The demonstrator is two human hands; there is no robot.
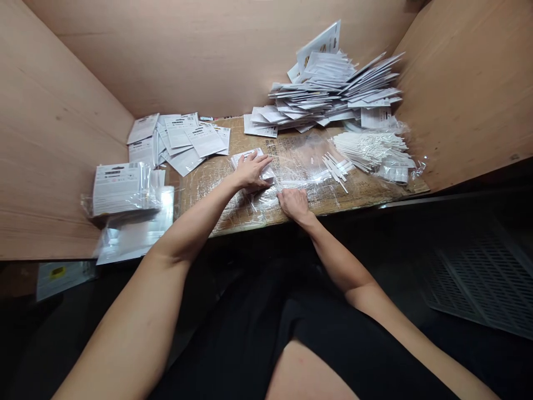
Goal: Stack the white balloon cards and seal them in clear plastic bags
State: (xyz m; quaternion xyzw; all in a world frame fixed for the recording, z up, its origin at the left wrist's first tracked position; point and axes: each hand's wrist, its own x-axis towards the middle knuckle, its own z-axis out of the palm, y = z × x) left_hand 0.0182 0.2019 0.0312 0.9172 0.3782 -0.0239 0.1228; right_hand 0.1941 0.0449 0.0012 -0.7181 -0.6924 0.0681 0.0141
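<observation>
The left hand [252,169] lies over a small pack of white cards [268,173] near the front edge of the tabletop [202,189]; its grip has the fingers spread apart across the top, and I cannot tell whether it clamps the sides. The right hand [295,203] rests just beside the pack, at the front edge, its grip curled together next to a clear plastic bag [306,151]; whether any film is caught inside the fist is hidden.

The step in hand appears to be steadying the pack with 1 hand while the other minds the plastic. The next move seems to call for a level pack and film kept smooth, since thin plastic creases easily.

To the right of the 2 hands, a few loose white sticks [336,172] lie beside a larger bundle of sticks [370,147]. Behind them a heap of flat packets [316,100] leans on the back panel. At the left are spread-out cards [204,140] and a film-wrapped stack [119,188].
</observation>
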